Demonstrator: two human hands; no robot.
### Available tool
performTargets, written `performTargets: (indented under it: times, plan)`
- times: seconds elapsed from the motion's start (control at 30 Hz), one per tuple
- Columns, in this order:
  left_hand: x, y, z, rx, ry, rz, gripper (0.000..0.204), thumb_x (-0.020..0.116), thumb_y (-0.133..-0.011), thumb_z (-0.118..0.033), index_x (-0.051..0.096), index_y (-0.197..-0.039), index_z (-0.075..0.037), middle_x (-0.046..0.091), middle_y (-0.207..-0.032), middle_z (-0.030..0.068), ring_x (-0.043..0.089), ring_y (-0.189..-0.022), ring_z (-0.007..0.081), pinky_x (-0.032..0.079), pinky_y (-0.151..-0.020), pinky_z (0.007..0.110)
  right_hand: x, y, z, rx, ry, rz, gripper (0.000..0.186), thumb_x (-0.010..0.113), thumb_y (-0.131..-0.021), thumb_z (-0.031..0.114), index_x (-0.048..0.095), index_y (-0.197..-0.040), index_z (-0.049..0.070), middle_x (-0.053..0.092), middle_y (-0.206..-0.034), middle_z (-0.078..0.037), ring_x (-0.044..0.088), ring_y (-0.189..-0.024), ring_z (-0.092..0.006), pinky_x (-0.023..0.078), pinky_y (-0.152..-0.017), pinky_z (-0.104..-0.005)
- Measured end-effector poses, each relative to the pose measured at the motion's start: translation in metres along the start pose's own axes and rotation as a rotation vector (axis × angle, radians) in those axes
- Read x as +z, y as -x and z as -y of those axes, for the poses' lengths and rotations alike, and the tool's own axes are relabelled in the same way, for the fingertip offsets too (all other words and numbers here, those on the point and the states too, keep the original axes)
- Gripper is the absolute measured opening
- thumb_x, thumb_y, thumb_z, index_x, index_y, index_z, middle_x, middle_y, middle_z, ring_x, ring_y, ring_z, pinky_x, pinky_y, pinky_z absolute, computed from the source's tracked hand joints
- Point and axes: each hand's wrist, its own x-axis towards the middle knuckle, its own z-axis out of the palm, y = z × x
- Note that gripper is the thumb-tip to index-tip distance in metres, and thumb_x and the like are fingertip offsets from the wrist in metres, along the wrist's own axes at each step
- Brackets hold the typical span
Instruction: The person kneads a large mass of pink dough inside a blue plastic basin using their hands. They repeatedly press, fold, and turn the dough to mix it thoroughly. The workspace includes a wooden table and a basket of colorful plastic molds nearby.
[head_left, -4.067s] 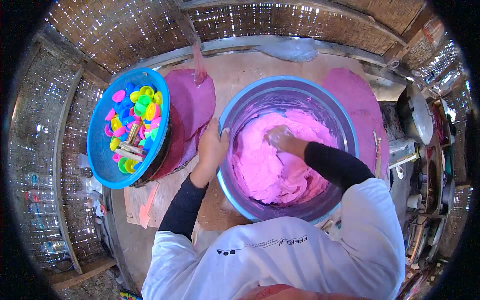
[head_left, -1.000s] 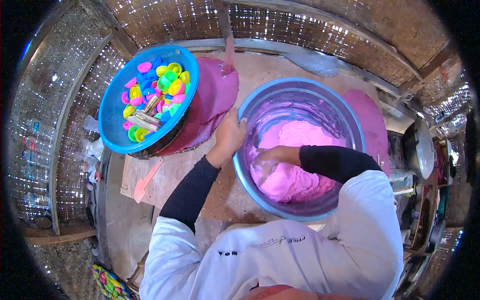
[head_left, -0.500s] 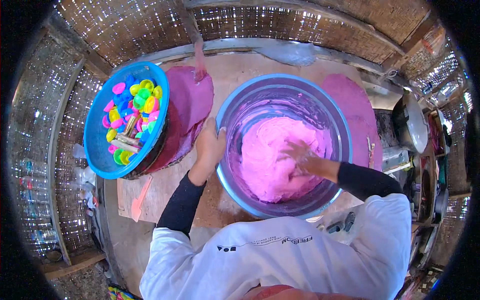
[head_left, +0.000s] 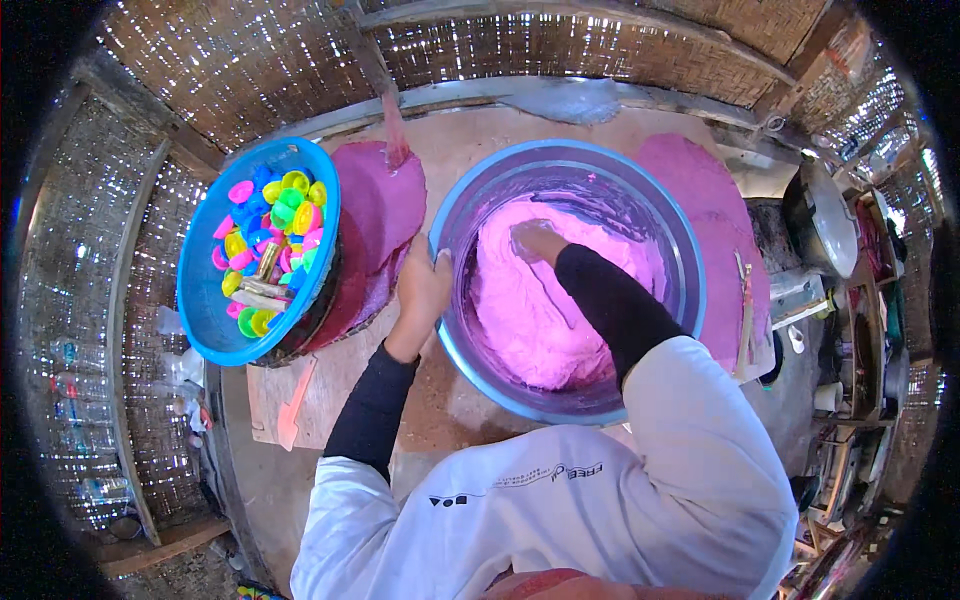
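A large blue basin [head_left: 687, 217] stands in front of me, its inside smeared purple. In it lies a thick, sticky mass of pink dough [head_left: 530, 335], with a long groove running down its middle. My left hand [head_left: 424, 290] is closed on the basin's left rim, thumb on top. Reaching across the basin, my right hand [head_left: 540, 242] presses into the far part of the dough; its fingers are sunk in and mostly hidden.
At the left, a tilted blue bowl [head_left: 205, 345] holds several bright plastic cups [head_left: 290, 213] and pale sticks [head_left: 262, 290]. A pink plastic spatula [head_left: 291, 408] lies near the table's front edge. Purple sheets [head_left: 690, 175] cover parts of the table. A dark wok [head_left: 825, 225] stands at the right.
My right hand has moved from the right side of the dough to its far left part, and its spread fingers have sunk in. The left hand stays on the rim.
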Motion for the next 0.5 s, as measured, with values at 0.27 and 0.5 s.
performTargets:
  times: [0.27,0.5]
  plan:
    - [-0.007,-0.019,0.032,0.046,0.091,0.160,0.036,0.058,-0.080,-0.022,0.049,-0.105,0.003,0.058,-0.088,0.0277,0.058,-0.085,0.0413,0.044,-0.076,0.043,-0.126,0.110,0.094,-0.092,-0.012,0.239,0.046,0.058,-0.075,0.045,0.064,-0.078,0.000,0.063,-0.077,-0.022,0.062,-0.070,-0.0325,0.048,-0.062,-0.0406]
    - [0.018,-0.094,0.024,0.044,0.302,0.355,0.030,0.062,-0.080,-0.017,0.054,-0.101,0.002,0.058,-0.087,0.0091,0.054,-0.080,0.0171,0.043,-0.072,0.030,-0.072,0.112,0.146,0.173,-0.177,0.510,0.075,0.062,-0.067,0.065,0.059,-0.093,-0.006,0.062,-0.094,-0.024,0.060,-0.082,-0.0384,0.048,-0.073,-0.0460]
